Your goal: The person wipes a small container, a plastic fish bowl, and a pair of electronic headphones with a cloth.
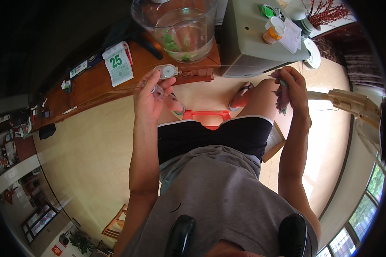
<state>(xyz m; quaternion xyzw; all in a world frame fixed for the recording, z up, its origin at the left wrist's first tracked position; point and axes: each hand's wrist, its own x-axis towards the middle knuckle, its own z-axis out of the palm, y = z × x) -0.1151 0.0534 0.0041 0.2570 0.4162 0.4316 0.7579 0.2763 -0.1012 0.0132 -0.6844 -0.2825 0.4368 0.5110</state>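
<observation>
My left hand (152,93) holds a small clear plastic case with a white round disc (168,71) between thumb and fingers, above the front edge of the wooden cabinet. A clear plastic ring-shaped part (157,91) rests against its palm. My right hand (292,85) grips a crumpled purple and green cloth (283,98) with ragged edges, over my right knee. A thin line runs from near the case towards the right hand; its far end is hard to make out.
A clear fish tank (193,41) and a calendar (117,64) stand on the wooden cabinet (93,93). Beside it is a grey box-shaped appliance (244,38) bearing pill bottles (273,34) and papers. A fan (350,99) stands at the right, a red plastic stool (207,114) beneath me.
</observation>
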